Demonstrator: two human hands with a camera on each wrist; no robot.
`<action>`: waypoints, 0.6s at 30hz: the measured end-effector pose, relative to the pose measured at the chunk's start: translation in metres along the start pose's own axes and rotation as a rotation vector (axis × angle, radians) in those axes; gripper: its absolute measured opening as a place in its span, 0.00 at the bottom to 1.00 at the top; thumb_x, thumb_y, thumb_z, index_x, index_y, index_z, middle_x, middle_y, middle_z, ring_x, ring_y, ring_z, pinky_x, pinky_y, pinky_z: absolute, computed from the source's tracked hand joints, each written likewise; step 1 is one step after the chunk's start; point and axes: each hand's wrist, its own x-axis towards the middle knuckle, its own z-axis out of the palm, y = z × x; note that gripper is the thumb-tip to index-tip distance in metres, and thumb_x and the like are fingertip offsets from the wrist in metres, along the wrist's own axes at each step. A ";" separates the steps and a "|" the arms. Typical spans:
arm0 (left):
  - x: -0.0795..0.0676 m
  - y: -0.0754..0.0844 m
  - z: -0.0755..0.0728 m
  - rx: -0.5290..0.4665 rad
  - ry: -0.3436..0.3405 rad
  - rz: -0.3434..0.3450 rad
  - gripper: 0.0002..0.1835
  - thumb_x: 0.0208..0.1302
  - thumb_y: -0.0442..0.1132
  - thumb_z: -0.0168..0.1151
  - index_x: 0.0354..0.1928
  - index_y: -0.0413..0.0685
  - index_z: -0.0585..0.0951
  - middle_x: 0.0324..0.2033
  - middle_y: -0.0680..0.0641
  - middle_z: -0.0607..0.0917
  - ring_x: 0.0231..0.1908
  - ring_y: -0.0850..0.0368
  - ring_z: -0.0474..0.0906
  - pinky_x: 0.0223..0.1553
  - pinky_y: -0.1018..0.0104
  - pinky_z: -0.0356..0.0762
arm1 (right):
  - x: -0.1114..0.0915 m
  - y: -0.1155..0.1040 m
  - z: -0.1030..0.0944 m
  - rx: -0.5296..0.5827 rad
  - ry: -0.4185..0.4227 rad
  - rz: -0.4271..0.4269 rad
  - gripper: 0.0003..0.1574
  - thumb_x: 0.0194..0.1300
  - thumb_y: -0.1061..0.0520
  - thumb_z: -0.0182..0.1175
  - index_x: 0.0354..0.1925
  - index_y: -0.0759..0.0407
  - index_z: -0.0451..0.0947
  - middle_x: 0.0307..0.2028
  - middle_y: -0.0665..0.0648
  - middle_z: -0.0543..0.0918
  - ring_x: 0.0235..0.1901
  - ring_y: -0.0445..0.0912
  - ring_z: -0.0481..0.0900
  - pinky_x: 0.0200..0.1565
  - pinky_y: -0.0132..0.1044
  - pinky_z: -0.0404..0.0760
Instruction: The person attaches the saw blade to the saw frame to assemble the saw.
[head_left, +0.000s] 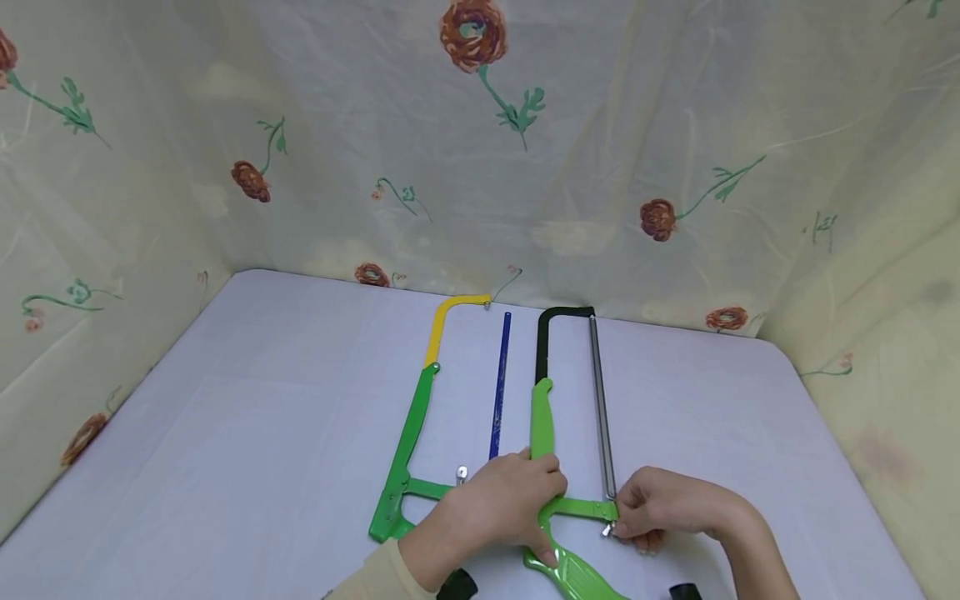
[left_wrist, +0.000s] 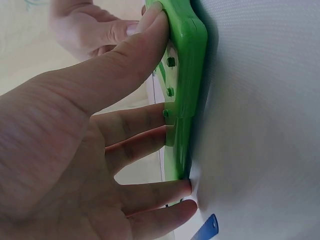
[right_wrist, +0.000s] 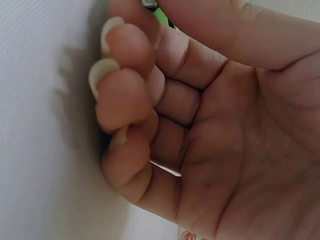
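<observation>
A light-green hacksaw (head_left: 542,421) with a black front bow and a grey blade (head_left: 602,408) lies flat on the table. My left hand (head_left: 498,500) holds its frame where the handle begins, thumb on the handle side and the other fingers spread along the frame (left_wrist: 185,95). At the end of the lower crossbar (head_left: 581,507), my right hand (head_left: 660,504) pinches by the wing nut (head_left: 608,529) with thumb and forefinger. In the right wrist view, the other fingers (right_wrist: 125,100) are curled in beside the cloth, and a bit of metal shows at the top.
To the left lies a second hacksaw (head_left: 408,433), dark green with a yellow bow and no blade in its frame; my left forearm covers its handle. A loose blue blade (head_left: 499,383) lies between the two saws. Flowered cloth (head_left: 585,158) hangs around the white table (head_left: 247,433).
</observation>
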 end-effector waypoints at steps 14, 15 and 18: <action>0.000 0.001 -0.001 0.009 -0.001 -0.001 0.37 0.40 0.69 0.75 0.53 0.62 0.81 0.42 0.62 0.77 0.40 0.64 0.72 0.44 0.73 0.76 | 0.000 0.000 0.000 0.003 0.019 -0.009 0.23 0.59 0.60 0.66 0.24 0.81 0.70 0.15 0.50 0.74 0.17 0.40 0.69 0.21 0.29 0.69; 0.000 0.001 -0.001 0.012 -0.003 -0.002 0.37 0.40 0.69 0.75 0.53 0.62 0.81 0.42 0.62 0.77 0.40 0.64 0.72 0.45 0.73 0.76 | 0.001 0.000 0.000 0.004 0.021 -0.005 0.22 0.58 0.60 0.65 0.24 0.80 0.70 0.16 0.50 0.74 0.18 0.40 0.69 0.22 0.29 0.70; 0.000 0.001 0.000 0.010 -0.006 -0.004 0.38 0.40 0.69 0.75 0.53 0.61 0.81 0.42 0.62 0.77 0.41 0.64 0.73 0.46 0.73 0.77 | 0.002 0.000 0.000 0.005 0.024 0.005 0.18 0.58 0.62 0.64 0.24 0.78 0.72 0.17 0.51 0.76 0.19 0.41 0.71 0.22 0.30 0.72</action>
